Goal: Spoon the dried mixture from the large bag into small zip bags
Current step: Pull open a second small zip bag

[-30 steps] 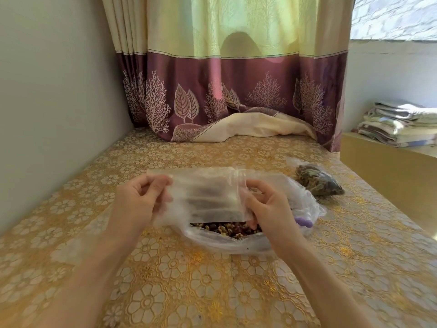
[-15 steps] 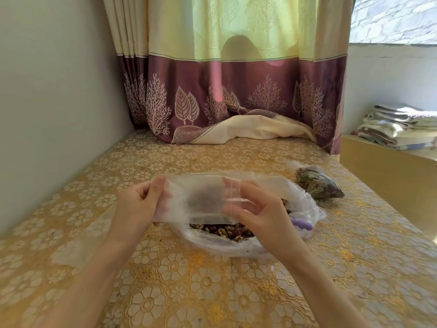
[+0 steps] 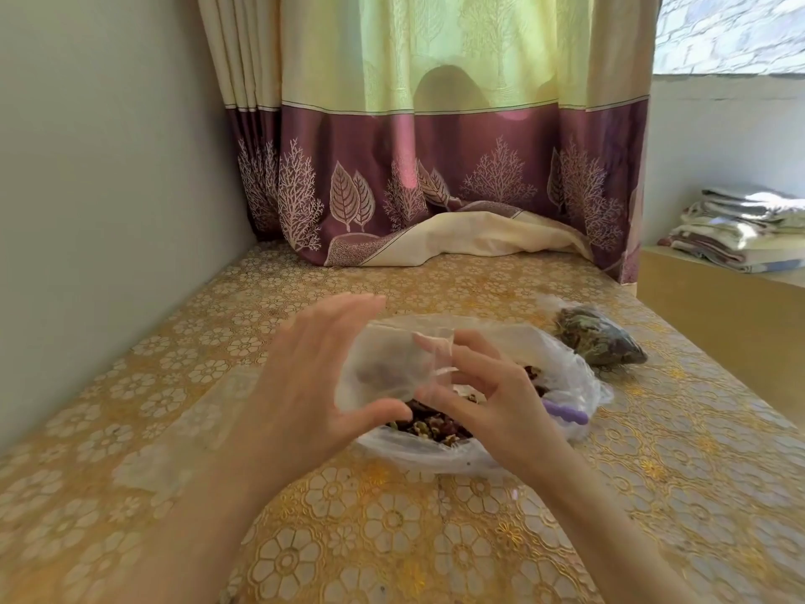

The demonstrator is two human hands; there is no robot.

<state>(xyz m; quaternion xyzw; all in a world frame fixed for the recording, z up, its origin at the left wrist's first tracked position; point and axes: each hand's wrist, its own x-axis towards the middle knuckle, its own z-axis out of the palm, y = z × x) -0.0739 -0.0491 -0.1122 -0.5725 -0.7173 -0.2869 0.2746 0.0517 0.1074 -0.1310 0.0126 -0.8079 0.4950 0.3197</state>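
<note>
The left hand (image 3: 305, 385) cups the small clear plastic zip bag (image 3: 383, 364) between thumb and extended fingers, while the right hand (image 3: 492, 403) pinches its mouth, apparently working it open. Just below lies the large crinkled clear bag (image 3: 566, 377) of dried brown-purple mixture (image 3: 431, 425) on the gold floral tabletop (image 3: 392, 538). Spread the mouth wide and keep it above the large bag, so spills fall back; the purple plastic spoon (image 3: 566, 416) waits at its right.

Two bare forearms, no sleeves, hands (image 3: 305, 385) unadorned
</note>
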